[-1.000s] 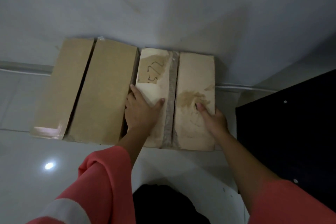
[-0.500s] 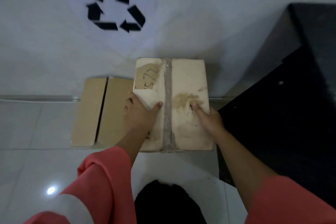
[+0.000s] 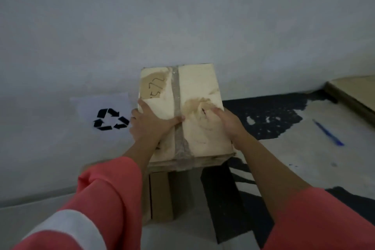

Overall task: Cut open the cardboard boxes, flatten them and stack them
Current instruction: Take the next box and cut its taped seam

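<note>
Right now I have the taped box (image 3: 199,87) up off the ground in both hands, close in front of the pale wall (image 3: 182,16). My left hand (image 3: 151,124) grips its left edge, thumb laid across the top as far as the tape strip (image 3: 177,95), the other fingers wrapped round the side. My right hand (image 3: 229,122) holds the right-hand part, one finger lying on the stained top; the rest of that hand goes over the edge and I cannot see how it curls there. The box sits level, tape running away from me, unbroken as far as I can see.

I judge this to be the fetching step: the box is whole, neither cut nor flattened. Directly below it a brown box (image 3: 161,195) stands on the floor, and a recycling sign (image 3: 110,118) is fixed to the wall on my left. Off to my right lies a mottled dark-and-white surface (image 3: 294,148) with a blue pen (image 3: 327,133) on it, and flat cardboard (image 3: 353,91) beyond.

Next I need somewhere steady to set this down, tape upward, and a free hand for a blade along the seam. Whether the blue thing is a cutter I cannot tell.
</note>
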